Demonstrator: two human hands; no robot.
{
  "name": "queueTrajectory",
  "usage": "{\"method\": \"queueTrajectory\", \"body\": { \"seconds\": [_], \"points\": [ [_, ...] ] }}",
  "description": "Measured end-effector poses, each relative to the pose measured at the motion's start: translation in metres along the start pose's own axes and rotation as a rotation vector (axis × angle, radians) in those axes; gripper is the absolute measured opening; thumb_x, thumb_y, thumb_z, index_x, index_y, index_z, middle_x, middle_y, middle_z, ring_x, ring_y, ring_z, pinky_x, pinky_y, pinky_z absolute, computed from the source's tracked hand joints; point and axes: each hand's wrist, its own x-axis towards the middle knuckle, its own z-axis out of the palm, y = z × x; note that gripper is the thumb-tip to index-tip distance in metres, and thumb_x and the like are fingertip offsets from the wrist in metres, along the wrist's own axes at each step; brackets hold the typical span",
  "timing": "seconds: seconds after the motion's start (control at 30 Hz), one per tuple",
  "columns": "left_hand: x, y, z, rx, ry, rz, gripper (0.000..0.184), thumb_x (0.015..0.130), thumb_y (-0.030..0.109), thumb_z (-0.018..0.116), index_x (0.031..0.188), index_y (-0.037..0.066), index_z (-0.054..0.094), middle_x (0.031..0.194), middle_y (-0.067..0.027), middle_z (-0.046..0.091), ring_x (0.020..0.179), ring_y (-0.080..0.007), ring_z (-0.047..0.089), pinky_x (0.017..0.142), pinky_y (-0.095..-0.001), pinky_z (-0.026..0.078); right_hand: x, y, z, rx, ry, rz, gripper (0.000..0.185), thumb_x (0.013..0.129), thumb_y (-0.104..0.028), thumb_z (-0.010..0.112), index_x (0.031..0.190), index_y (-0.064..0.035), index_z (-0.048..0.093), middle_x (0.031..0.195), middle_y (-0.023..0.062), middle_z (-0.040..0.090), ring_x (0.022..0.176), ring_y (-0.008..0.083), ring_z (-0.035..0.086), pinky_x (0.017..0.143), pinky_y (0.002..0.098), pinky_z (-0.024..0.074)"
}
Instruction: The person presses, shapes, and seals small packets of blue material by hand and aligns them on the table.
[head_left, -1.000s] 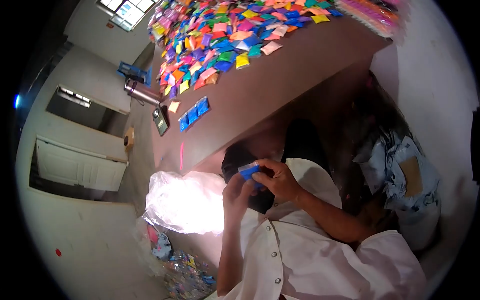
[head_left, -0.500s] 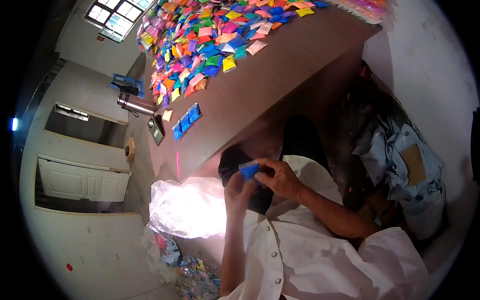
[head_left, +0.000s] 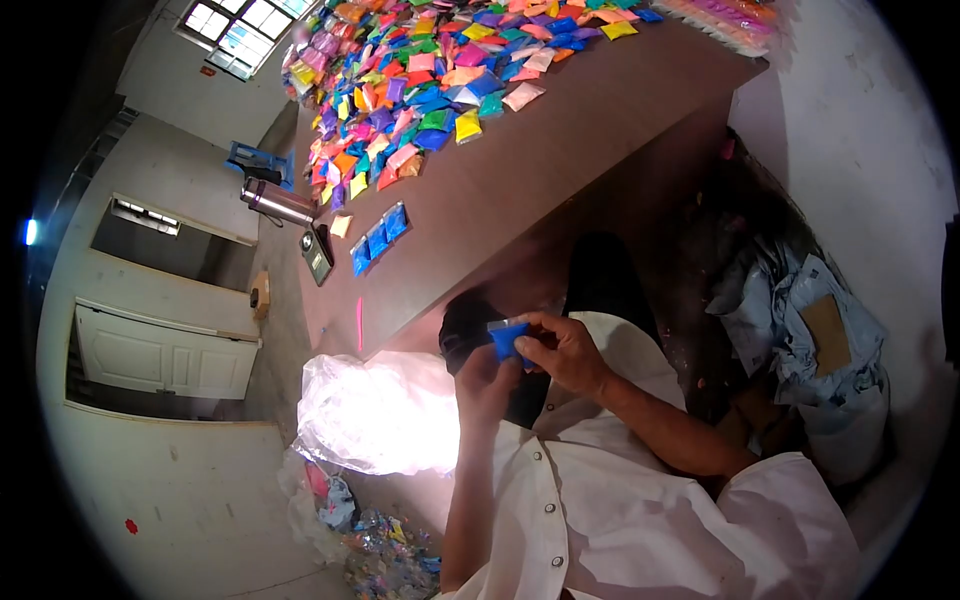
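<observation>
A small blue packet [head_left: 508,341] with a clear top edge is held up in front of my lap. My right hand [head_left: 570,355] pinches it from the right, thumb on its face. My left hand [head_left: 484,384] is closed at its lower left side, slightly blurred, with its fingers partly hidden. On the brown table [head_left: 520,190], a row of blue packets [head_left: 379,240] lies beyond my hands. A pink stick [head_left: 360,323] rests near the table's edge.
A large heap of colourful packets [head_left: 430,90] covers the table's far part. A metal flask [head_left: 278,200] and a dark scale-like device [head_left: 316,255] stand at its left edge. A bright plastic bag [head_left: 375,415] is at my left; grey bags [head_left: 830,320] lie at right.
The blue packet has turned more upright and shifted slightly right, showing more of its face. My left hand has slid a little lower along it. The view has shifted slightly.
</observation>
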Motion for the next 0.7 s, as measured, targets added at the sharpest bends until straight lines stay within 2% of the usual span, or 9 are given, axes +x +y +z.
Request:
{"method": "queueTrajectory", "body": {
  "seconds": [0.1, 0.17, 0.23, 0.3, 0.37, 0.53, 0.63, 0.7],
  "points": [
    [-0.001, 0.005, 0.002, -0.164, -0.026, -0.006, 0.026, 0.098, 0.010, 0.073, 0.121, -0.001, 0.071, 0.094, -0.0028, 0.073, 0.080, -0.0081, 0.066, 0.076, -0.0234, 0.053, 0.001, 0.001, -0.001, 0.080, -0.035, -0.031, 0.025, 0.100, -0.009, 0.070, 0.125, -0.0036, 0.072, 0.095, 0.0002, 0.070, 0.079, 0.0060, 0.065, 0.069, 0.0237, 0.0579],
    [0.001, 0.000, -0.002, -0.255, -0.036, -0.023, 0.027, 0.098, 0.011, 0.073, 0.121, -0.004, 0.071, 0.107, -0.0083, 0.075, 0.092, -0.0137, 0.070, 0.083, -0.0274, 0.055, 0.000, 0.001, -0.001, 0.010, -0.057, -0.017, 0.025, 0.100, -0.009, 0.070, 0.124, -0.0038, 0.072, 0.094, -0.0004, 0.069, 0.078, 0.0058, 0.064, 0.069, 0.0235, 0.0567],
    [0.003, -0.006, -0.003, -0.276, -0.031, -0.007, 0.026, 0.098, 0.009, 0.072, 0.121, -0.004, 0.072, 0.108, -0.0080, 0.075, 0.094, -0.0135, 0.070, 0.085, -0.0279, 0.055, -0.001, 0.002, 0.001, -0.058, -0.082, -0.001, 0.024, 0.100, -0.009, 0.070, 0.123, -0.0040, 0.073, 0.093, -0.0009, 0.069, 0.077, 0.0056, 0.063, 0.070, 0.0233, 0.0555],
    [0.003, -0.006, -0.001, -0.295, -0.029, 0.009, 0.026, 0.098, 0.007, 0.072, 0.121, -0.004, 0.072, 0.108, -0.0076, 0.075, 0.095, -0.0134, 0.070, 0.087, -0.0283, 0.055, -0.001, 0.005, 0.004, -0.080, -0.044, -0.167, 0.025, 0.099, -0.009, 0.071, 0.123, -0.0043, 0.073, 0.090, -0.0026, 0.066, 0.077, 0.0048, 0.060, 0.070, 0.0227, 0.0522],
    [0.002, -0.002, 0.004, -0.290, 0.029, 0.068, 0.016, 0.099, 0.005, 0.071, 0.114, 0.002, 0.076, 0.098, 0.0002, 0.074, 0.087, -0.0059, 0.066, 0.082, -0.0225, 0.051, -0.002, 0.001, 0.003, -0.077, -0.053, -0.138, 0.025, 0.099, -0.009, 0.070, 0.124, -0.0042, 0.073, 0.090, -0.0029, 0.066, 0.077, 0.0045, 0.060, 0.071, 0.0227, 0.0517],
    [0.004, -0.005, 0.001, -0.208, 0.009, 0.100, 0.015, 0.100, 0.006, 0.071, 0.114, 0.002, 0.077, 0.098, 0.0005, 0.074, 0.089, -0.0055, 0.065, 0.082, -0.0219, 0.051, -0.004, -0.001, 0.001, -0.037, -0.054, -0.037, 0.025, 0.100, -0.010, 0.070, 0.124, -0.0038, 0.072, 0.090, -0.0035, 0.066, 0.079, 0.0040, 0.059, 0.072, 0.0230, 0.0513],
    [0.003, 0.000, 0.004, -0.234, 0.026, 0.048, 0.016, 0.101, 0.008, 0.072, 0.115, 0.001, 0.076, 0.097, 0.0009, 0.074, 0.087, -0.0053, 0.064, 0.081, -0.0213, 0.050, -0.002, 0.005, -0.001, -0.016, -0.053, -0.047, 0.023, 0.100, -0.010, 0.069, 0.122, -0.0030, 0.072, 0.091, -0.0023, 0.068, 0.080, 0.0054, 0.061, 0.075, 0.0237, 0.0533],
    [0.004, 0.001, 0.002, -0.273, 0.049, 0.024, 0.017, 0.101, 0.009, 0.073, 0.115, 0.001, 0.076, 0.096, 0.0011, 0.074, 0.086, -0.0052, 0.064, 0.080, -0.0209, 0.050, -0.001, 0.011, -0.002, -0.048, -0.068, 0.001, 0.022, 0.098, -0.013, 0.068, 0.116, -0.0017, 0.071, 0.103, 0.0077, 0.071, 0.096, 0.0166, 0.069, 0.091, 0.0315, 0.0558]
  ]
}}
